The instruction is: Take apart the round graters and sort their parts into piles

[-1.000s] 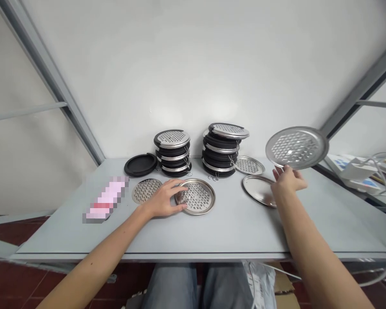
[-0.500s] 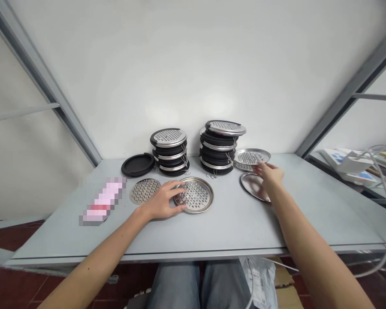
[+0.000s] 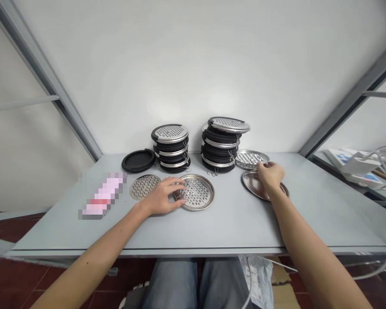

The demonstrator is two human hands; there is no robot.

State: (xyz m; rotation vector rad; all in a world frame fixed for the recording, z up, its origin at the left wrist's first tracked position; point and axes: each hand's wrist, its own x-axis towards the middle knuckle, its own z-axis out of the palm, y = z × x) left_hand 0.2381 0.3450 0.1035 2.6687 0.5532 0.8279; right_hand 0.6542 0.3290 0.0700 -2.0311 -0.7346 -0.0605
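My left hand [image 3: 162, 196] lies on a round perforated steel grater disc [image 3: 197, 193], its fingers over the disc's left side. A similar disc [image 3: 143, 186] sits just left of that hand. My right hand [image 3: 270, 176] hangs over a plain steel plate [image 3: 254, 185], covering part of it. Its fingertips are at the near rim of another perforated disc [image 3: 251, 159]. The curled fingers hide whether they hold anything.
Two stacks of black-and-steel round graters [image 3: 171, 150] [image 3: 220, 146] stand against the wall on a grey table [image 3: 231, 227]. Nearby are a black round lid [image 3: 138, 160], small wire clips [image 3: 212, 173] and a pixelated pink object [image 3: 103, 195]. Papers and a cable [image 3: 366, 163] lie right.
My right hand has come down and left from holding a perforated disc in the air, and that disc is no longer visibly in it. My left hand has hardly moved.
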